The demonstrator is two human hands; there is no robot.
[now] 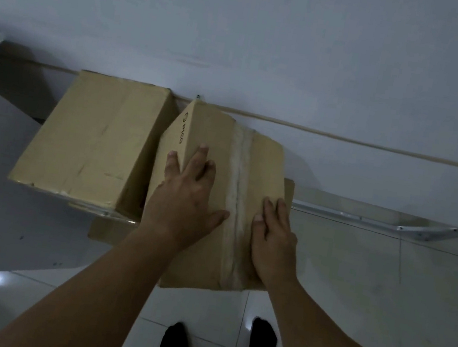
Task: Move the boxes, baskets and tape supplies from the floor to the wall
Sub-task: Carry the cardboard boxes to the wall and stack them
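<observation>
Pressing down with both palms on a brown corrugated cardboard box with a frayed white tape seam along its top (226, 203), which sits at centre frame with its far corner close to the pale grey wall (272, 45). Left hand (188, 197) lies flat over the box's upper left edge, fingers spread, some over the top and one down the printed side face; no closed grip, an open-palmed hold. Right hand (274, 240) lies flat on the top just right of the tape seam, fingers extended, likewise not clasping. The box appears tilted or skewed relative to the wall line, and looks to rest on flattened cardboard (111, 229) showing beneath it; cannot tell whether it is fully seated. A second, larger plain brown cardboard box (92, 136) stands at centre left, against the wall, just beside the first; contact between them cannot be confirmed. White tiled floor (354, 283) fills the lower frame, with two dark-socked feet (260, 346) at bottom centre. Judgement: step in hand is placing this box at the wall. Next move likely calls for squaring it against the wall and its neighbour, then releasing. No baskets or tape supplies visible.
</observation>
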